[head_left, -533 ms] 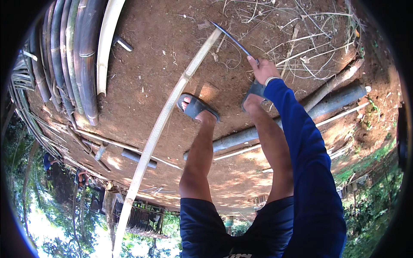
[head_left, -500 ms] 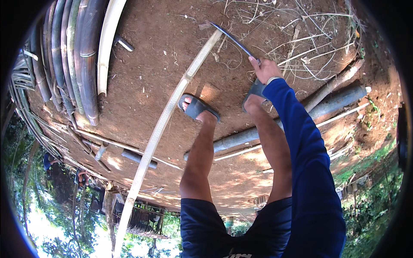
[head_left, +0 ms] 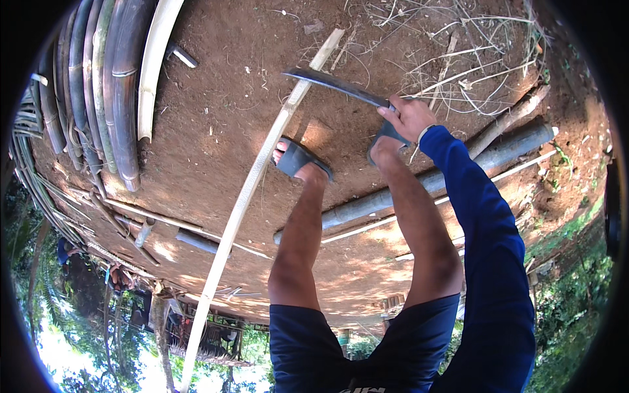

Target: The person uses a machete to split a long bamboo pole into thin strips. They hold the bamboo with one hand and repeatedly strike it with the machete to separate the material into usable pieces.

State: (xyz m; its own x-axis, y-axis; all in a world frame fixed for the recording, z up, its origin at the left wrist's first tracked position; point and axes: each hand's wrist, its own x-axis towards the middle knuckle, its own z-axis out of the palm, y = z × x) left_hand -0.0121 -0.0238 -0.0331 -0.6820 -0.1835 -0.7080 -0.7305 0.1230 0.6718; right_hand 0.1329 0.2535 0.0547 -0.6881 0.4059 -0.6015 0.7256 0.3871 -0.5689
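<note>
Since the earlier frame, the blade (head_left: 344, 86) and the right hand (head_left: 414, 118) have shifted from the tip of the bamboo strip (head_left: 245, 196) to a place lower on it, and a stub now shows beyond the steel. The right fingers are clamped on the handle; the left hand is out of view, so its fingers cannot be told. Slim, dark and slightly curved, the blade crosses over the strip near its upper end; whether they touch is unclear. The strip, flat, pale and rough-grained, slants past the left sandal (head_left: 301, 160) above the bare ground (head_left: 216, 98). It is already split lengthwise and looks partly trimmed; how much trimming is left cannot be judged. Behind the legs lies a smooth grey pole (head_left: 357, 209). Wiry, pale strands (head_left: 462, 75) tangle at the ground's upper right corner. Along its left edge, round, glossy, dark poles (head_left: 126, 85), apparently unsplit, lie beside a pale, troughed split length (head_left: 152, 72).
</note>
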